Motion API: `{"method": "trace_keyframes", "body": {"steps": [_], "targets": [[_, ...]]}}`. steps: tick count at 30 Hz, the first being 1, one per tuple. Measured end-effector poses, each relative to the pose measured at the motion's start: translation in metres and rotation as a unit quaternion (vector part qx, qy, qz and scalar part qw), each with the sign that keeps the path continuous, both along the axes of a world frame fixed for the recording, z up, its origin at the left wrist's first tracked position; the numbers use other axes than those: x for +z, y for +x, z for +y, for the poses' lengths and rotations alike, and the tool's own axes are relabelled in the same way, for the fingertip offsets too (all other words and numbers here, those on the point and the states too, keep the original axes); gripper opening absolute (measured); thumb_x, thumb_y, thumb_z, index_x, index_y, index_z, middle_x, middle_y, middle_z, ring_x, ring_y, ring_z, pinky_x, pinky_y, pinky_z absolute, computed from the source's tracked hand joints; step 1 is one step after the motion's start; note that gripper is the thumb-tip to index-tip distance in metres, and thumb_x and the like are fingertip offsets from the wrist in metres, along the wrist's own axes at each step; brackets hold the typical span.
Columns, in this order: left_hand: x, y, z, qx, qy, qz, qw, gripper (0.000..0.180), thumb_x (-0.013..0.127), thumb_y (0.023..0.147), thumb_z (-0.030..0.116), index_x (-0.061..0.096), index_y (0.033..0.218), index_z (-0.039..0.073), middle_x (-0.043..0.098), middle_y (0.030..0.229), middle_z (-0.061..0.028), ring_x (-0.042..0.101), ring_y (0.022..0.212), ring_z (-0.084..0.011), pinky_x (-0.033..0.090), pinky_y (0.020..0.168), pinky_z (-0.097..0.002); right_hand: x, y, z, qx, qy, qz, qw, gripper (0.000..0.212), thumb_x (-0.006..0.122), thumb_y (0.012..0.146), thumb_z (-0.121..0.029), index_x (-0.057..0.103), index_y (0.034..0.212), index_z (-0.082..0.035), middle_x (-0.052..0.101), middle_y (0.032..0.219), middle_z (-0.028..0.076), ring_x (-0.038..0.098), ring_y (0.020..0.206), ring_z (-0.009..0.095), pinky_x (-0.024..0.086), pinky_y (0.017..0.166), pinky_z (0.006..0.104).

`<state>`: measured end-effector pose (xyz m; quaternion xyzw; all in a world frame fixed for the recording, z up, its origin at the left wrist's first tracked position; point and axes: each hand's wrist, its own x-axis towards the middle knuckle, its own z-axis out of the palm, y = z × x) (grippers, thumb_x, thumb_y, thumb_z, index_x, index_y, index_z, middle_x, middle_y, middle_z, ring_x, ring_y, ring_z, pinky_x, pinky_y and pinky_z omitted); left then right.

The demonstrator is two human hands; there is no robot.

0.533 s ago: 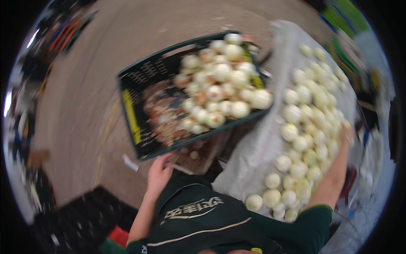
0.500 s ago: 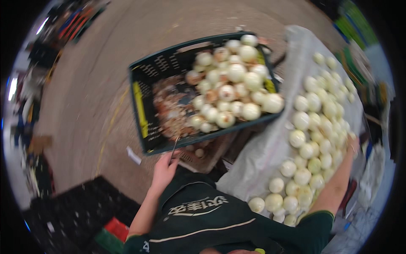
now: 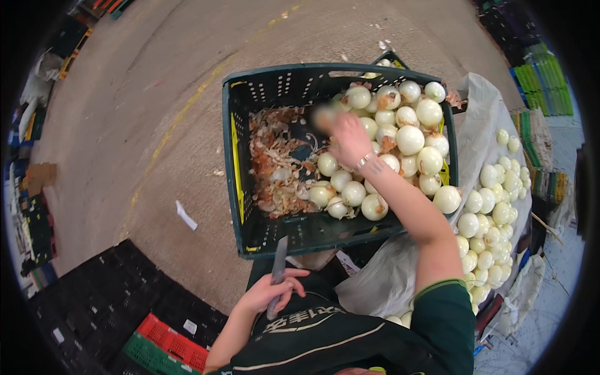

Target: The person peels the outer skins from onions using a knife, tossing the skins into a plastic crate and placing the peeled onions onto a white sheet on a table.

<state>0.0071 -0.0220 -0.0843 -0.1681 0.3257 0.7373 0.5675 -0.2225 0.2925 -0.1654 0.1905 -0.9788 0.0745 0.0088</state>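
Onion: though it blurs inside the crate, we judge it firm, light, slick, best cupped at its widest.
Right hand: our fingers appear wrapped round it.
Knife: stiff, held in our left hand.

Soft, even light, dark fisheye rim; blur at right hand

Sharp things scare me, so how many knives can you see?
1. The knife is in the left hand, its blade pointing toward the crate. Others could be hidden, maybe under the peels.
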Motion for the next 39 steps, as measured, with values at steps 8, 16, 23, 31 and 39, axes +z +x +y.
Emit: {"method": "trace_keyframes", "body": {"steps": [8, 16, 23, 31, 39], "targets": [[0.006, -0.006, -0.028, 0.028, -0.068, 0.03, 0.997, 0.042, 0.048, 0.097, 0.005, 0.047, 0.137, -0.006, 0.065, 0.096, -0.017, 0.052, 0.051, -0.0082, 0.043, 0.049, -0.0206, -0.058, -0.08, 0.045, -0.25, 0.122, 0.097, 0.956, 0.073, 0.084, 0.067, -0.029, 0.052, 0.131, -0.011, 0.055, 0.122, 0.012, 0.051, 0.116, 0.031, 0.04, 0.102, 0.0439], [0.011, -0.058, 0.001, 0.008, -0.331, 0.583, 0.742, 0.046, 0.06, 0.09, 0.004, 0.056, 0.135, 0.01, 0.063, 0.092, -0.0073, 0.061, 0.069, -0.0167, 0.051, 0.06, -0.0296, 0.075, 0.05, -0.023, -0.242, -0.584, -0.266, 0.728, 0.069, 0.079, 0.076, -0.02, 0.051, 0.138, -0.006, 0.061, 0.123, 0.01, 0.062, 0.11, 0.019, 0.051, 0.094, 0.0316], [0.088, -0.091, 0.056, -0.045, -0.469, 0.796, 0.38, 0.065, 0.061, 0.074, 0.004, 0.05, 0.138, -0.001, 0.059, 0.093, -0.0076, 0.063, 0.075, -0.0188, 0.053, 0.061, -0.0298, 0.167, 0.15, -0.071, -0.114, -0.403, -0.052, 0.907, 0.068, 0.082, 0.059, -0.021, 0.059, 0.12, -0.004, 0.063, 0.111, 0.015, 0.062, 0.101, 0.034, 0.051, 0.089, 0.0395], [0.022, -0.074, 0.024, -0.03, -0.588, 0.653, 0.476, 0.063, 0.057, 0.081, -0.008, 0.049, 0.142, 0.004, 0.066, 0.095, -0.0152, 0.067, 0.078, -0.0313, 0.055, 0.067, -0.0399, 0.193, 0.187, -0.06, -0.072, -0.347, 0.01, 0.935, 0.069, 0.084, 0.057, -0.024, 0.059, 0.119, -0.004, 0.063, 0.112, 0.015, 0.061, 0.102, 0.034, 0.051, 0.088, 0.0424], [0.078, -0.042, 0.062, 0.001, -0.474, 0.761, 0.442, 0.076, 0.062, 0.07, -0.001, 0.046, 0.145, 0.004, 0.062, 0.089, -0.0099, 0.065, 0.07, -0.0234, 0.054, 0.06, -0.0347, 0.186, 0.189, -0.069, -0.106, -0.301, 0.02, 0.948, 0.069, 0.083, 0.056, -0.023, 0.058, 0.118, -0.005, 0.062, 0.11, 0.014, 0.06, 0.102, 0.035, 0.051, 0.088, 0.0421]]}}
